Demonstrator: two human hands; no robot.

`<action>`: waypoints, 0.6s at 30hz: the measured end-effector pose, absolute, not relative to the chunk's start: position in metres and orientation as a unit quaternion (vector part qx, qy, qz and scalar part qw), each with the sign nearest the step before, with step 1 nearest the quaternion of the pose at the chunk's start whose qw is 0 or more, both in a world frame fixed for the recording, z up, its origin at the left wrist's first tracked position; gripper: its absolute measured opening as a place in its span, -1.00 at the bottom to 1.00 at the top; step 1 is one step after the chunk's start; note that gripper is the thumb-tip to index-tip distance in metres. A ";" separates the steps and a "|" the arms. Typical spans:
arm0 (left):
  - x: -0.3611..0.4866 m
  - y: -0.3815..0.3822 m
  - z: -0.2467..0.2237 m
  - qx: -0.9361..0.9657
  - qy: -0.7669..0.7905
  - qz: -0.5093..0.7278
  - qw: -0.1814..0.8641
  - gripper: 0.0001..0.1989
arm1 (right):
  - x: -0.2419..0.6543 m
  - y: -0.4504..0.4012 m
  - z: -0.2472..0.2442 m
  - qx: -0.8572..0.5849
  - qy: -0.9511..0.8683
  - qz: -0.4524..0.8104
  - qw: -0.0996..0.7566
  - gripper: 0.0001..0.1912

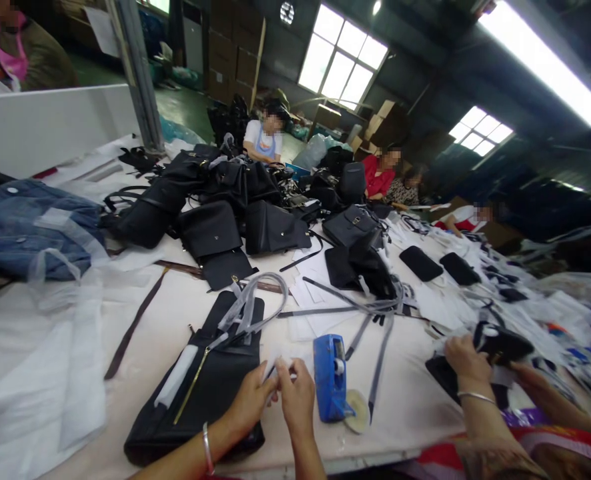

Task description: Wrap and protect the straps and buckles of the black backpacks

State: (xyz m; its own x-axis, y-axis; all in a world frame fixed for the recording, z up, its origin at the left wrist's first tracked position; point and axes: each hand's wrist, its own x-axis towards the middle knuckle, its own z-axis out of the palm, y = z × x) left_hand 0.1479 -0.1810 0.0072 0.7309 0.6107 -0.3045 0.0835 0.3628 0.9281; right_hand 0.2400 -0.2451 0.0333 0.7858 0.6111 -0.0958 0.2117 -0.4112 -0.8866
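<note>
Close together in front of me, my left hand point(253, 393) and my right hand point(297, 395) pinch a small piece of thin white wrapping point(274, 368). A dark sliver shows at the fingers, but I cannot make out what it is. Under and beside my left hand lies a black bag point(225, 387) with a gold zipper point(191, 387) and a white wrapped strip point(176, 377). Its handle point(270, 310), covered in translucent film, loops over the top. To the right of my right hand stands a blue tape dispenser point(329, 377).
Behind, black bags point(210, 230) are heaped across the table. Film-wrapped straps point(379, 360) lie beyond the dispenser. At right, a co-worker's hands point(468, 363) handle a black item. A denim piece point(30, 220) and white sheets point(40, 373) lie left. Other people sit along the far side.
</note>
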 end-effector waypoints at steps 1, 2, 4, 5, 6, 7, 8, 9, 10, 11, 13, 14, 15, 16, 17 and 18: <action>0.149 -0.179 0.006 0.516 0.325 0.175 0.773 -0.59 | 0.243 -0.246 0.034 -0.794 -0.262 0.249 0.489 -0.67; 0.149 -0.178 0.006 0.497 0.325 0.176 0.785 -0.57 | 0.246 -0.247 0.034 -0.764 -0.262 0.303 0.506 -0.67; 0.150 -0.176 0.007 0.478 0.325 0.173 0.798 -0.55 | 0.253 -0.251 0.031 -0.689 -0.237 0.405 0.552 -0.64; 0.150 -0.175 0.007 0.476 0.329 0.171 0.797 -0.55 | 0.257 -0.253 0.029 -0.659 -0.220 0.434 0.574 -0.63; 0.151 -0.176 0.007 0.479 0.336 0.169 0.793 -0.56 | 0.260 -0.255 0.026 -0.640 -0.204 0.446 0.591 -0.62; 0.152 -0.178 0.006 0.487 0.344 0.167 0.785 -0.58 | 0.262 -0.257 0.022 -0.633 -0.191 0.446 0.603 -0.63; 0.153 -0.180 0.006 0.504 0.352 0.168 0.771 -0.61 | 0.264 -0.258 0.019 -0.634 -0.183 0.438 0.610 -0.65; 0.155 -0.183 0.006 0.529 0.355 0.171 0.751 -0.63 | 0.266 -0.259 0.015 -0.640 -0.177 0.426 0.614 -0.66; 0.157 -0.186 0.006 0.561 0.356 0.176 0.726 -0.65 | 0.267 -0.259 0.011 -0.649 -0.171 0.412 0.616 -0.66; 0.160 -0.189 0.007 0.596 0.359 0.183 0.695 -0.65 | 0.268 -0.259 0.007 -0.660 -0.164 0.398 0.616 -0.64; 0.164 -0.197 0.008 0.667 0.373 0.197 0.614 -0.64 | 0.272 -0.259 0.001 -0.678 -0.146 0.376 0.615 -0.61; 0.165 -0.201 0.008 0.700 0.379 0.201 0.571 -0.62 | 0.273 -0.260 -0.001 -0.682 -0.132 0.373 0.615 -0.61; 0.166 -0.204 0.008 0.729 0.380 0.201 0.532 -0.60 | 0.275 -0.260 -0.003 -0.680 -0.113 0.377 0.618 -0.61; 0.167 -0.207 0.007 0.756 0.373 0.199 0.500 -0.60 | 0.277 -0.261 -0.005 -0.672 -0.094 0.388 0.624 -0.60; 0.167 -0.210 0.006 0.781 0.355 0.195 0.476 -0.60 | 0.278 -0.262 -0.006 -0.660 -0.076 0.399 0.632 -0.60; 0.167 -0.212 0.004 0.804 0.330 0.194 0.455 -0.60 | 0.279 -0.264 -0.007 -0.645 -0.058 0.413 0.641 -0.61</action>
